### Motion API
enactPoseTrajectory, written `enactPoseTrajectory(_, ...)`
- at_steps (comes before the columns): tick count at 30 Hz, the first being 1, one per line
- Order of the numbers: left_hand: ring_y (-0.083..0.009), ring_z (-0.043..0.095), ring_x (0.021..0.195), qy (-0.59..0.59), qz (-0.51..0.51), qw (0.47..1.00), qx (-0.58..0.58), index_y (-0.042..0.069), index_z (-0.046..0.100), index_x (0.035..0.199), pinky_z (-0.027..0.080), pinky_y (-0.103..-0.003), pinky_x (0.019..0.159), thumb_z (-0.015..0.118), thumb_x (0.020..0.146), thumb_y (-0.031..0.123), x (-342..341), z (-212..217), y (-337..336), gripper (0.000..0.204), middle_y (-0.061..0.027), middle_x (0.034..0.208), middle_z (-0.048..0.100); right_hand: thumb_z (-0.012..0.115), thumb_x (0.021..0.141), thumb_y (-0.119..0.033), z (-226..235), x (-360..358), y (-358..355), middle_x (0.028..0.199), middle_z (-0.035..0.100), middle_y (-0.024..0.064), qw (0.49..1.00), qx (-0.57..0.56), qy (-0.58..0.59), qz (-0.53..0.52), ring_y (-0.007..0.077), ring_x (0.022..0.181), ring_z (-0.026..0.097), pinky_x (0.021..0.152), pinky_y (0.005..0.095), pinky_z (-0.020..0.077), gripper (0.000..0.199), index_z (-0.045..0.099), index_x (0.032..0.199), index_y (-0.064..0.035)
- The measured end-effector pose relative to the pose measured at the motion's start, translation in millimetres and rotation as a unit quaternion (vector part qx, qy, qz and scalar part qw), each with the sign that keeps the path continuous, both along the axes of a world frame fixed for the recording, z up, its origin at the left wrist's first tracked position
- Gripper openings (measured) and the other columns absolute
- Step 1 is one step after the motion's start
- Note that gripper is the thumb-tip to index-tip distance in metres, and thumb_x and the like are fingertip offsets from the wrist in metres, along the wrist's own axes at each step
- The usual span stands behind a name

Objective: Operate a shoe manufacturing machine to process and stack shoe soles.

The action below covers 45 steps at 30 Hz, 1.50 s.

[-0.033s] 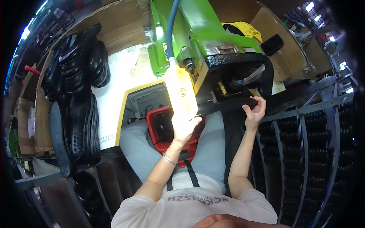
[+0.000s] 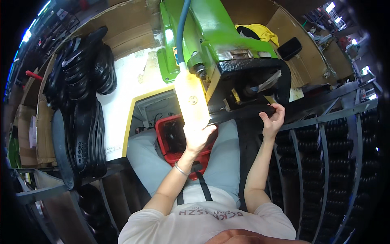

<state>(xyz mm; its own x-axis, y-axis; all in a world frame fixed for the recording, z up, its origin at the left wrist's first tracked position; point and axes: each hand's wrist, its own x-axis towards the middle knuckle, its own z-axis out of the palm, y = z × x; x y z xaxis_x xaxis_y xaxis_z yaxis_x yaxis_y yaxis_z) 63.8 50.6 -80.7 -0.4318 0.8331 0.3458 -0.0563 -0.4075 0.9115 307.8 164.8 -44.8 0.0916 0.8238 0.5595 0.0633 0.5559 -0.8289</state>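
Observation:
My left hand [image 2: 198,137] grips the lower end of a pale, brightly lit elongated piece [image 2: 190,95] held up against the green machine [image 2: 211,32]. A blue hose [image 2: 181,28] runs down to the top of that piece. My right hand [image 2: 273,120] is curled around the edge of a long black strip [image 2: 239,115] that lies under the machine's black head [image 2: 252,77]. Both forearms reach up from the lower edge.
A red crate [image 2: 170,140] holding dark pieces sits between my knees. Stacks of black shoe soles [image 2: 81,101] line the white, yellow-edged table [image 2: 122,101] on the left. A metal rack [image 2: 325,134] filled with black soles stands on the right. A yellow cloth [image 2: 264,33] lies behind the machine.

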Motion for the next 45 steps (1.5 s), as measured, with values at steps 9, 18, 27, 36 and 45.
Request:
enactPoseTrajectory(9,-0.013,0.058,0.087,-0.241,-0.001,0.97,0.016,-0.002,0.052,0.109,0.051,-0.025,0.078,0.083,0.073,0.019,-26.4,10.4,-16.4,0.052,-0.0049,0.098,0.059,0.087,0.058,-0.01,73.5,-44.1,-33.5,0.093,0.052,0.0078,0.975,0.049,-0.206,-0.061,0.0229,0.088,0.053,0.082,0.0322,0.0434,0.053,0.053,0.098,-0.0035)
enactPoseTrajectory(18,-0.0229,0.064,0.092,0.038,0.065,0.995,0.066,0.005,0.055,0.098,0.052,-0.036,0.078,0.085,0.066,0.027,-88.7,11.2,-89.0,0.049,-0.0095,0.095,0.065,0.08,0.07,-0.004,-4.6,-125.2,-77.7,0.131,0.044,0.0181,0.994,-0.088,-0.054,0.03,0.0293,0.121,0.044,0.105,0.0392,0.0329,0.081,0.035,0.137,0.0018)
enactPoseTrajectory(27,-0.0358,0.059,0.103,0.508,0.028,0.861,0.016,0.005,0.062,0.101,0.044,-0.054,0.097,0.078,0.068,0.011,-91.9,95.7,-132.3,0.038,-0.0156,0.112,0.057,0.056,0.074,-0.001,26.2,-82.8,-142.4,0.132,0.051,0.0169,0.865,-0.383,0.157,0.283,0.0251,0.12,0.051,0.105,0.035,0.0364,0.07,0.034,0.141,0.0082)
enactPoseTrajectory(36,-0.0392,0.047,0.122,0.575,0.402,0.568,-0.43,0.006,0.059,0.123,0.036,-0.046,0.105,0.071,0.073,0.012,-262.3,158.9,-299.0,0.052,-0.0221,0.136,0.048,0.057,0.082,0.004,68.8,75.4,6.6,0.139,0.047,0.0173,0.979,-0.194,-0.003,-0.065,0.0234,0.127,0.047,0.106,0.0326,0.034,0.059,0.041,0.139,0.0051)
enactPoseTrajectory(45,-0.0291,0.061,0.094,0.453,0.545,0.681,-0.184,-0.003,0.068,0.097,0.048,-0.037,0.088,0.082,0.073,0.013,-239.7,148.6,-264.9,0.032,-0.0191,0.1,0.066,0.052,0.075,0.01,14.1,170.7,155.7,0.121,0.061,0.0192,0.949,-0.289,0.022,-0.127,0.0269,0.108,0.06,0.092,0.031,0.0446,0.053,0.049,0.128,0.0107)
